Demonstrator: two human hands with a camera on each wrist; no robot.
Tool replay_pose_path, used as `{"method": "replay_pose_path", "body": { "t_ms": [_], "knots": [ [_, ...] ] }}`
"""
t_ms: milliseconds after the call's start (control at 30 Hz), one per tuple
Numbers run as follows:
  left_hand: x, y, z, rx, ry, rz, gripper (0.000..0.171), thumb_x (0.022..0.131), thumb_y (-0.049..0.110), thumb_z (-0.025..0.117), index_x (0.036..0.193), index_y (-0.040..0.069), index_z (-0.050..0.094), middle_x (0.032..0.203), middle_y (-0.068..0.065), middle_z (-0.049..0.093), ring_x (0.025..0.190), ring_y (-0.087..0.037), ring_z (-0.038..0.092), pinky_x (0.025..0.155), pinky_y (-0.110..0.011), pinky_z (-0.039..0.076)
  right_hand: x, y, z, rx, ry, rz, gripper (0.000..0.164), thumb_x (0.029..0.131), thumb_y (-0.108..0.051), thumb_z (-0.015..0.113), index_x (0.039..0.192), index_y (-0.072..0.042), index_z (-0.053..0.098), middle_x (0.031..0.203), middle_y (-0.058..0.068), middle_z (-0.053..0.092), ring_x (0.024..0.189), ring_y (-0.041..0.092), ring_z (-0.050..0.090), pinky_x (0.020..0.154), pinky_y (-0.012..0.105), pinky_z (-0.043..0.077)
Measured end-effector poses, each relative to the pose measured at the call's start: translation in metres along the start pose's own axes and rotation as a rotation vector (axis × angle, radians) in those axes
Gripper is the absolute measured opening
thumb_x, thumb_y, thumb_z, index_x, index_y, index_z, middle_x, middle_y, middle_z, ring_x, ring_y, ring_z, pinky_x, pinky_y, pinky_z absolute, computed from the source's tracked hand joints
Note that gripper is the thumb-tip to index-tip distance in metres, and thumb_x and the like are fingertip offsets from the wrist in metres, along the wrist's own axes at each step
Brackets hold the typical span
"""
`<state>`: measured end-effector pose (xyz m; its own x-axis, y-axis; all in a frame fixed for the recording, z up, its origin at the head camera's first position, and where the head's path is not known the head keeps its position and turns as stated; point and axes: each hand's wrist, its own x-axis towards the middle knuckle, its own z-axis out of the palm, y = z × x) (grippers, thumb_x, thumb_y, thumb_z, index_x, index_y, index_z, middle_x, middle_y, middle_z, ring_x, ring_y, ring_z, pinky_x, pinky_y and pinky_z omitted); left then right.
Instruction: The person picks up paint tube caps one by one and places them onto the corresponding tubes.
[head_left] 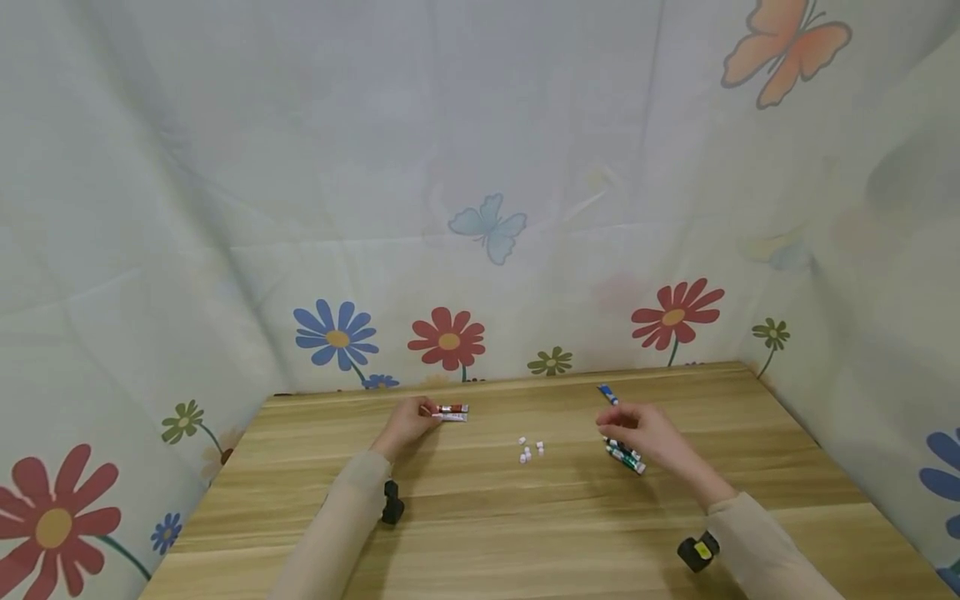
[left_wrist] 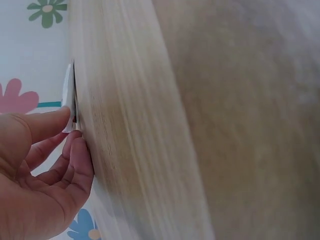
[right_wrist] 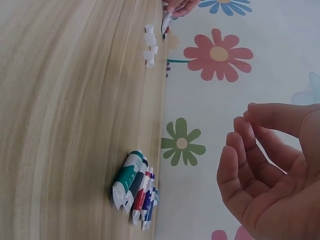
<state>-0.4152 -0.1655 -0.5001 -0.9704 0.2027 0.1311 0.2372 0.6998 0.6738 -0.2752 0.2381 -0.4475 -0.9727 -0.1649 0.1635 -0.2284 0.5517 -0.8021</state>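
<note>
My left hand pinches a white paint tube between thumb and fingers, low over the table near its back edge. A brown-red paint tube lies right beside it. My right hand hovers over a row of paint tubes at the right, its fingers loosely bent and holding nothing. In that row a green paint tube, a dark one, a red one and blue ones lie side by side. From the head view the hand hides part of the row, with a blue paint tube showing behind it.
Several small white caps lie loose on the wooden table between the hands. Black wrist devices sit at both sleeves. A curtain printed with flowers and butterflies hangs behind the back edge and along the sides.
</note>
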Motion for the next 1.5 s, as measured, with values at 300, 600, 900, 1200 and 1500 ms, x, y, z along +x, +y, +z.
{"method": "replay_pose_path", "body": {
  "t_ms": [300,600,900,1200,1500],
  "knots": [
    [0.0,-0.005,0.002,0.026,-0.006,0.008,0.011,0.09,0.004,0.073,0.093,-0.003,0.067,0.083,-0.007,0.062,0.074,-0.02,0.051,0.07,-0.033,0.042,0.0,0.007,0.002,-0.027,-0.026,0.006,0.011,0.096,-0.012,0.069,0.103,-0.004,0.073,0.1,0.005,0.07,0.085,0.017,0.059,0.073,0.027,0.051],
    [0.004,-0.005,0.002,-0.002,0.001,-0.002,0.011,0.091,0.005,0.073,0.094,-0.003,0.067,0.081,-0.006,0.06,0.074,-0.019,0.049,0.069,-0.031,0.041,-0.001,0.008,0.001,-0.04,-0.038,0.039,0.018,0.097,-0.016,0.069,0.108,-0.001,0.071,0.101,0.005,0.069,0.086,0.018,0.058,0.076,0.032,0.051],
    [0.005,-0.006,0.0,-0.01,0.001,-0.029,0.014,0.091,0.008,0.074,0.095,-0.003,0.066,0.087,-0.01,0.064,0.077,-0.021,0.054,0.072,-0.033,0.045,-0.002,0.009,0.001,-0.088,-0.038,0.044,0.015,0.096,-0.013,0.069,0.106,-0.002,0.071,0.1,0.004,0.069,0.089,0.018,0.06,0.08,0.036,0.051],
    [0.002,-0.005,-0.007,-0.076,-0.019,-0.063,0.016,0.095,0.011,0.07,0.102,-0.003,0.065,0.091,-0.012,0.065,0.08,-0.022,0.057,0.071,-0.033,0.046,-0.001,0.023,0.0,-0.162,-0.048,0.043,0.012,0.093,-0.008,0.071,0.101,0.0,0.071,0.092,0.005,0.066,0.084,0.019,0.058,0.072,0.034,0.05],
    [0.005,0.005,-0.02,-0.11,-0.018,-0.014,0.02,0.096,0.005,0.067,0.109,-0.009,0.061,0.097,-0.017,0.066,0.09,-0.029,0.062,0.081,-0.043,0.051,-0.001,0.036,0.001,-0.196,-0.095,0.028,0.011,0.089,-0.007,0.074,0.098,-0.001,0.071,0.087,0.002,0.063,0.078,0.016,0.054,0.065,0.029,0.046]
  ]
}}
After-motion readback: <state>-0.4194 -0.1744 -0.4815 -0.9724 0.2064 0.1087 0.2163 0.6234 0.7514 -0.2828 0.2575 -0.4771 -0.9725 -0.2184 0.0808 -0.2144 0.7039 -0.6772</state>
